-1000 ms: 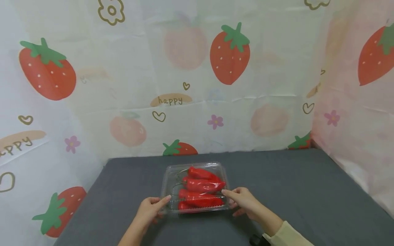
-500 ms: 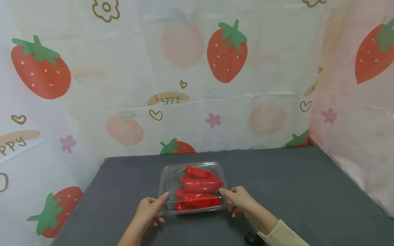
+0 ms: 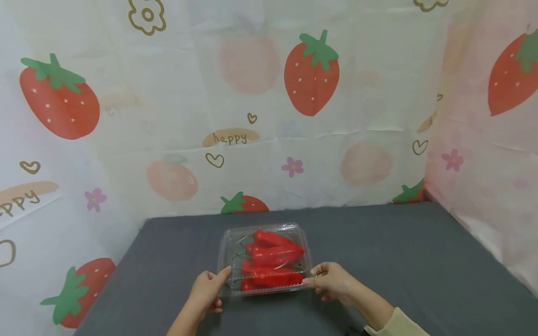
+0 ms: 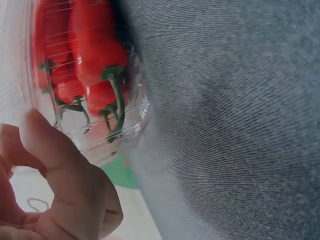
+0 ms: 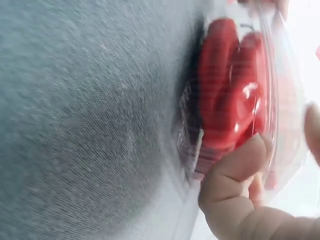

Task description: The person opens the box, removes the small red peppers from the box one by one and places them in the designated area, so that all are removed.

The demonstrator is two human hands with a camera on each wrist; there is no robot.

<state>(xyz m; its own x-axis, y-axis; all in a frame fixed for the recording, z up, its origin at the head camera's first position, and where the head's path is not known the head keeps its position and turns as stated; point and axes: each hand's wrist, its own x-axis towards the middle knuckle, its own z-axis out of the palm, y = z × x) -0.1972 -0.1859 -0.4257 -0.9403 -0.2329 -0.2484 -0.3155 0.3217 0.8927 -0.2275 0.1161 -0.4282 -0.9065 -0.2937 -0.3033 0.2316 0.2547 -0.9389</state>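
A clear plastic clamshell container (image 3: 225,247) sits on the grey cloth-covered table, its lid over several red peppers (image 3: 275,255) with green stems (image 4: 117,95). My left hand (image 3: 206,289) holds the container's near left side, thumb on top and the other fingers lower down. At the near right corner, my right hand (image 3: 336,282) pinches the rim between thumb and fingers. The right wrist view shows a bent finger (image 5: 245,160) against the clear rim. Part of the container's underside is hidden.
Grey cloth (image 3: 386,261) covers the table around the container. Behind and at both sides hang sheets (image 3: 260,177) printed with strawberries, hearts and flowers. A pale yellow sleeve (image 3: 397,324) covers the right forearm.
My right hand has slid along the container's right side to its near corner. The left hand keeps its place at the left side. The container stays nearly where it was.
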